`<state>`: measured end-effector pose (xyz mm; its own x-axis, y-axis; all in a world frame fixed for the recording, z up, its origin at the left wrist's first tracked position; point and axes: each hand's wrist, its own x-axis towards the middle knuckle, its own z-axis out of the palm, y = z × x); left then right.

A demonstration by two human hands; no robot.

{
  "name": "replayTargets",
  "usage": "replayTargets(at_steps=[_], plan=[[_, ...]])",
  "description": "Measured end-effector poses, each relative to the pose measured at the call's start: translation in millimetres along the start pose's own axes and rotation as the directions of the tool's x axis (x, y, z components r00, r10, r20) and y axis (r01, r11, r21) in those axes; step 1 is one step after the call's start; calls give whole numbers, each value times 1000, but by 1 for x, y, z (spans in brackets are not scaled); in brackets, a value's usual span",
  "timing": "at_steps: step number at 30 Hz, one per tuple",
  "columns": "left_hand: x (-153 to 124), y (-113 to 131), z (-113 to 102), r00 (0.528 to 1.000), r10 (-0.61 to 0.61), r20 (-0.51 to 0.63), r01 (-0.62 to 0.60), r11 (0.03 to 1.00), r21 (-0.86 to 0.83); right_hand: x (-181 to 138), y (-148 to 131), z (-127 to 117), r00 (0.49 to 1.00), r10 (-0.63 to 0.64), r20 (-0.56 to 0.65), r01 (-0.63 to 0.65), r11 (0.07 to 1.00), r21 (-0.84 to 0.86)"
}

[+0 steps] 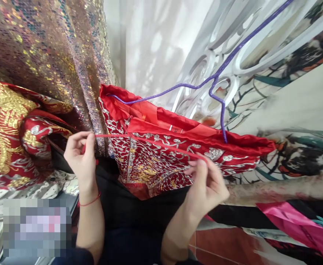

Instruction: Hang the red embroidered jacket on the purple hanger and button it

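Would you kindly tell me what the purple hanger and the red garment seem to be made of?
The purple hanger: thin wire, probably plastic-coated, judging by its even matte colour. The red garment: satin-like cloth with a soft sheen, embroidered in silver and gold metallic thread; exact fibre unclear.

left hand (80, 156) raised at left, thumb and fingers pinched together; right hand (207, 184) at right, slightly lower, fingertips pinched likewise; bare forearms rise from the near edge.
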<state>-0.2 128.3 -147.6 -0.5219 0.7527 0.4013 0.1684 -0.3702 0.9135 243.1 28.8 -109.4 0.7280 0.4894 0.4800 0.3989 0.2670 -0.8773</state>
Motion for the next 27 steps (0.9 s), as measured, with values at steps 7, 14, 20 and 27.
replayTargets(at_steps=[7,14,20,27], plan=[[12,13,13,926,329,184,-365,904,224,-7,-18,8,780,-315,541,373,928,1],[13,37,27,761,477,441,-553,832,54,-25,-31,59,715,-318,623,390,921,23],[9,48,27,656,500,565,-589,808,-31,-19,-30,84,746,-262,612,298,953,44],[25,61,31,687,513,514,-592,806,-13,13,-48,87,751,-315,581,317,943,101]])
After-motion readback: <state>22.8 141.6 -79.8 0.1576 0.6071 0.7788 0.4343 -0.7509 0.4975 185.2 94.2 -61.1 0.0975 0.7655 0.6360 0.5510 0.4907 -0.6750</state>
